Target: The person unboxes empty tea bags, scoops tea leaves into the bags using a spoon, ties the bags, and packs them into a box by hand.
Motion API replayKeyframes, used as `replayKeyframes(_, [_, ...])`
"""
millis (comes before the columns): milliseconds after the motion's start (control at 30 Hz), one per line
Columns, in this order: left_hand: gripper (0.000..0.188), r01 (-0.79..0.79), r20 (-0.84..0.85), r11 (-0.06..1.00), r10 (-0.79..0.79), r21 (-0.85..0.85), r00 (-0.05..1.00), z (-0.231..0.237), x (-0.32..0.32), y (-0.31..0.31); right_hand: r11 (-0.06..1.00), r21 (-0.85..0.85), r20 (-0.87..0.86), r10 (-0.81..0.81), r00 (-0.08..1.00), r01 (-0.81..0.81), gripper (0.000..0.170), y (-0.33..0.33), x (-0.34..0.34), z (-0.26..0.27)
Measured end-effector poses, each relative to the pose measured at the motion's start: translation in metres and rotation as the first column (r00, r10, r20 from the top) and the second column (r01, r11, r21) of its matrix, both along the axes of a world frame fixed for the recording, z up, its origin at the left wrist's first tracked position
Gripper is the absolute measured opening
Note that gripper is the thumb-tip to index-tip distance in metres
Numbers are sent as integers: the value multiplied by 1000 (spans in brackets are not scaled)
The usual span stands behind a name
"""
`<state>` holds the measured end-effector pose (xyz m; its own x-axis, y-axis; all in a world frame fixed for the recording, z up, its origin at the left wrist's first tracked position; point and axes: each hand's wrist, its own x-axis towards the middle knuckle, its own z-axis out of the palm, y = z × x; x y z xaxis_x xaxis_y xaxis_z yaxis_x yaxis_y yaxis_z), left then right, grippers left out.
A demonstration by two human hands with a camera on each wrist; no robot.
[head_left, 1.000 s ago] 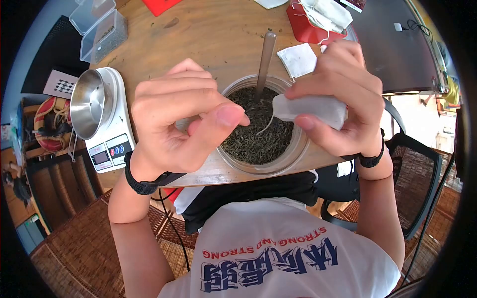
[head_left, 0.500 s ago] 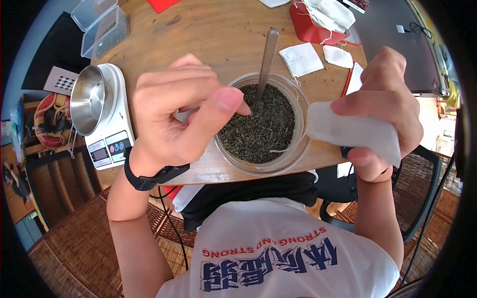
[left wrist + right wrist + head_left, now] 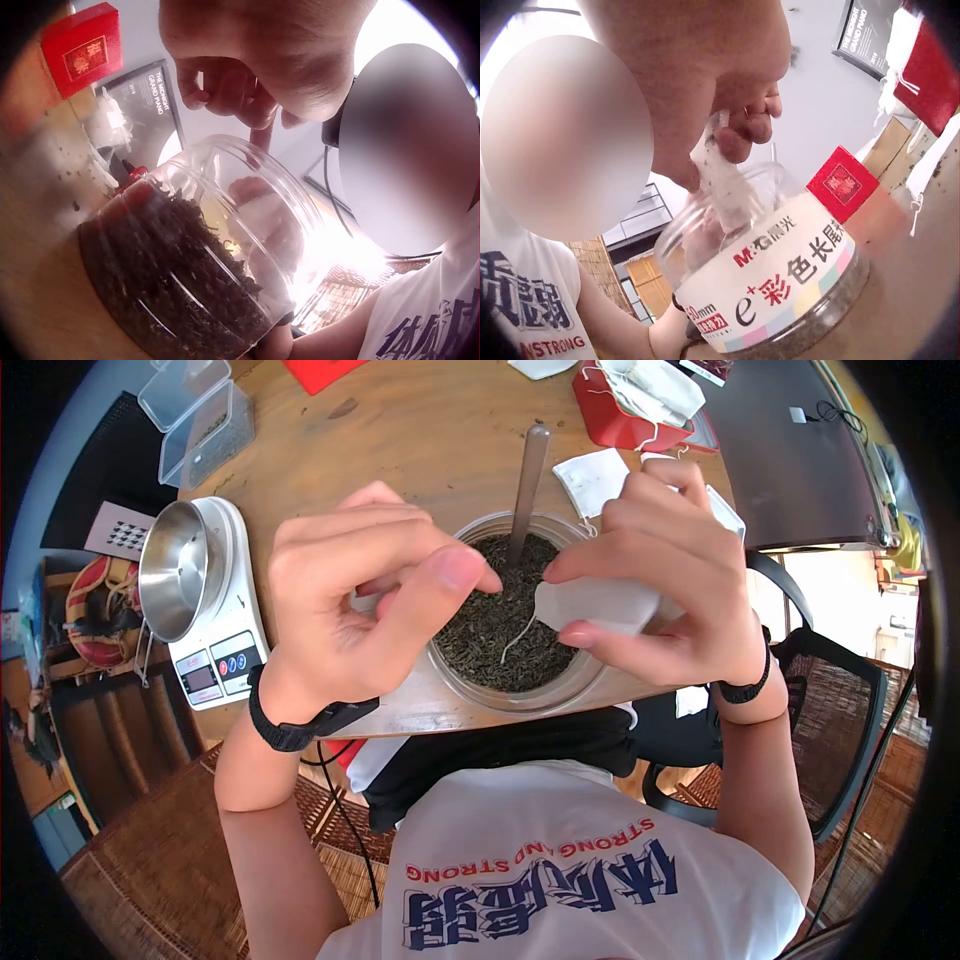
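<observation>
My right hand (image 3: 672,575) holds a white drawstring tea bag (image 3: 597,605) between thumb and fingers, over the right side of a clear round jar (image 3: 465,682). Its loose string dangles above the dark dried tea leaves (image 3: 505,645) filling much of the jar. In the right wrist view, small specks show on the pale bag (image 3: 724,180). My left hand (image 3: 350,595) hovers over the jar's left side, fingers loosely bent, with nothing visible in it. From the leaves rises a spoon-like handle (image 3: 530,480), its lower end buried.
A kitchen scale (image 3: 235,610) with a steel bowl (image 3: 180,565) stands at left. Behind it is a clear plastic box (image 3: 215,440). Flat white bags (image 3: 592,482) lie beyond the jar, near a red box (image 3: 600,420) of more bags. A red case (image 3: 320,372) lies at the back.
My right hand swung right, away from the jar with the tea bag, then came back over it. My left hand stayed nearly in place.
</observation>
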<state>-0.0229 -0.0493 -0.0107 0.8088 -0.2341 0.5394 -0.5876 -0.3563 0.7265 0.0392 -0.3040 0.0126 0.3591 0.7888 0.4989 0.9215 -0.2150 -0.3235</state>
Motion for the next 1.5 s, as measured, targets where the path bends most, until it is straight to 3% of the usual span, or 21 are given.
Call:
replayKeyframes(133, [39, 0, -34, 1000, 1, 12, 999, 2, -2, 2, 998, 64, -187, -15, 982, 28, 33, -5, 7, 13])
replayKeyframes(200, [39, 1, -28, 1000, 0, 7, 1000, 1, -2, 1, 998, 58, -176, 6, 984, 5, 29, -13, 24, 11])
replayKeyframes(267, [39, 4, -18, 1000, -4, 2, 1000, -1, -2, 0, 982, 160, -247, -58, 967, 100, 20, -28, 42, 4])
replayKeyframes(333, [38, 12, -41, 1000, -11, 18, 999, -1, -3, 2, 819, 201, -581, -342, 739, 537, 25, -32, 45, 3])
replayKeyframes(400, [37, 16, -31, 1000, -16, 5, 999, 0, -3, 0, 695, 298, -595, -401, 697, 654, 38, -34, 70, -4])
replayKeyframes(433, [37, 19, -32, 1000, -20, -9, 999, 0, -4, 0, 622, 190, -521, -592, 615, 760, 37, -51, 90, -11])
replayKeyframes(533, [35, 18, -37, 1000, -19, -6, 999, 0, -5, -1, 698, 236, -484, -519, 705, 676, 38, -61, 117, -24])
replayKeyframes(567, [35, 23, -30, 1000, -23, -6, 999, 1, -5, -1, 675, 141, -497, -585, 641, 725, 39, -62, 118, -24])
replayKeyframes(667, [34, 19, -21, 1000, -19, 6, 1000, 1, -5, 0, 683, 129, -476, -593, 649, 719, 47, -67, 121, -26])
replayKeyframes(833, [34, -26, -22, 1000, 26, 13, 999, 0, -4, 1, 734, 129, -480, -542, 690, 666, 39, -75, 127, -29])
replayKeyframes(900, [35, -36, -39, 999, 36, 17, 999, 2, -4, 2, 726, 260, -586, -405, 702, 636, 34, -67, 120, -23])
replayKeyframes(1000, [36, -44, -58, 999, 45, 18, 997, 2, -5, 2, 766, 233, -562, -397, 726, 599, 37, -62, 125, -32])
replayKeyframes(1033, [36, -44, -59, 999, 44, 15, 997, 1, -5, 2, 675, 138, -377, -641, 668, 725, 44, -62, 121, -36])
replayKeyframes(1067, [36, -39, -63, 999, 40, 16, 997, 0, -5, 2, 653, 81, -245, -719, 650, 753, 50, -61, 116, -31])
replayKeyframes(1167, [38, -26, -50, 999, 28, 41, 998, -3, -3, 2, 592, 120, -117, -789, 603, 797, 40, -59, 112, -27])
replayKeyframes(1267, [20, -32, 5, 996, 33, -79, 999, -7, 0, 0, 596, 215, -11, -790, 613, 773, 37, -49, 103, -16])
replayKeyframes(1333, [22, -61, -46, 997, 59, -51, 997, -3, -2, 0, 733, 475, -291, -392, 873, 487, 16, -39, 95, -11])
replayKeyframes(1367, [23, -68, -47, 997, 66, -39, 997, -2, -2, 0, 774, 367, -531, -283, 799, 517, 20, -41, 88, 1])
replayKeyframes(1400, [24, -67, -57, 997, 65, -28, 996, -3, -2, 2, 796, 388, -610, -155, 777, 464, 18, -37, 81, 1])
replayKeyframes(1467, [27, -63, -29, 998, 62, -30, 998, -7, -1, 6, 830, 440, -668, 47, 743, 343, 20, -27, 62, 3])
replayKeyframes(1500, [30, -73, -29, 997, 73, -13, 997, -10, -2, 10, 839, 433, -640, 27, 768, 331, 23, -19, 55, -4])
